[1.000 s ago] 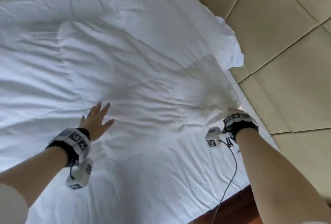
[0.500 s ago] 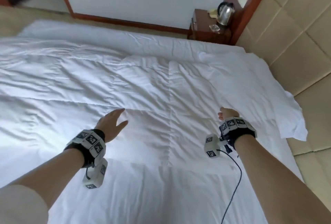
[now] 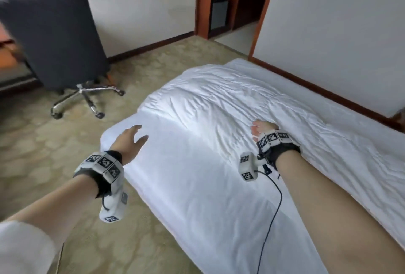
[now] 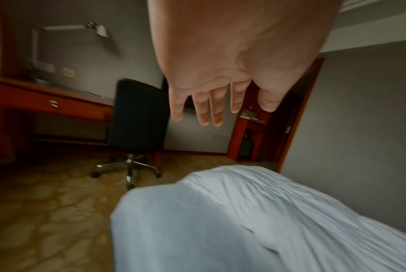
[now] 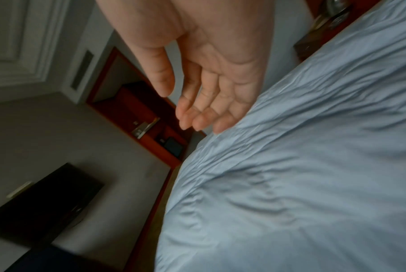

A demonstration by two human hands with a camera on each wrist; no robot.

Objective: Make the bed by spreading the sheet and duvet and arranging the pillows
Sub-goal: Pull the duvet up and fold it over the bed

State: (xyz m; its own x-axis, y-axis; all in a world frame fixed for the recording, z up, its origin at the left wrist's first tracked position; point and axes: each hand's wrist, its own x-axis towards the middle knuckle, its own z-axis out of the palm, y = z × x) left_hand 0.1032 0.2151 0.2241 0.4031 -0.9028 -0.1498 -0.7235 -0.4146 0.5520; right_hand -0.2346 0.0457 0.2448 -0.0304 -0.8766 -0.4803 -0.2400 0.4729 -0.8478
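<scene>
A white duvet (image 3: 230, 107) lies wrinkled over the far part of the bed, with the smoother white sheet (image 3: 197, 186) bare at the near end. My left hand (image 3: 131, 140) hovers above the sheet's left corner, fingers straight and spread, holding nothing (image 4: 211, 110). My right hand (image 3: 262, 130) is over the duvet's near edge, fingers loosely extended and empty (image 5: 204, 110); its little finger (image 5: 222, 127) is close to the fabric. No pillows are in view.
A dark office chair (image 3: 59, 39) on a chrome wheeled base (image 3: 87, 100) stands on the patterned carpet (image 3: 32, 153) left of the bed. A wooden desk (image 4: 46, 104) is behind it. An open doorway with red-brown frame (image 3: 203, 1) lies beyond the bed's far end. A cable (image 3: 274, 208) hangs from my right wrist.
The view has swung left from the headboard side toward the bed's other end and the room. Both hands have travelled along with it, staying empty above the bedding.
</scene>
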